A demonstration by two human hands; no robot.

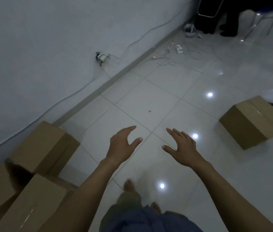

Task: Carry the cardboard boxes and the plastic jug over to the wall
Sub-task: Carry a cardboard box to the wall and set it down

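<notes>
White wall is filling the left and top of the head view, running diagonally toward the far corner. Glossy tiled floor is taking up the rest and reflecting ceiling lights.

Three cardboard boxes are sitting clustered at lower left. One is close against the skirting, a nearer one is just beside it, and a third is being cut off by the frame edge. Judging by position, these are counting as delivered.

Lone cardboard box is sitting taped shut on open floor at right, well apart from the wall, so it is likely the next pickup. Plastic jug is not showing clearly; the pale shape behind the lone box is too blurred to call.

Left hand and right hand are reaching forward side by side over bare tiles, backs facing the camera. Probably the person is walking between loads and readying for a two-handed lift. Grip on both is released: fingers are straight and spread, thumbs are pointing toward each other, and neither hand is holding or touching anything.

Bare foot is stepping forward below the hands. Power strips with red lamps are lying among cables by the skirting far ahead, and are becoming a trip risk only if the route is going that way.
</notes>
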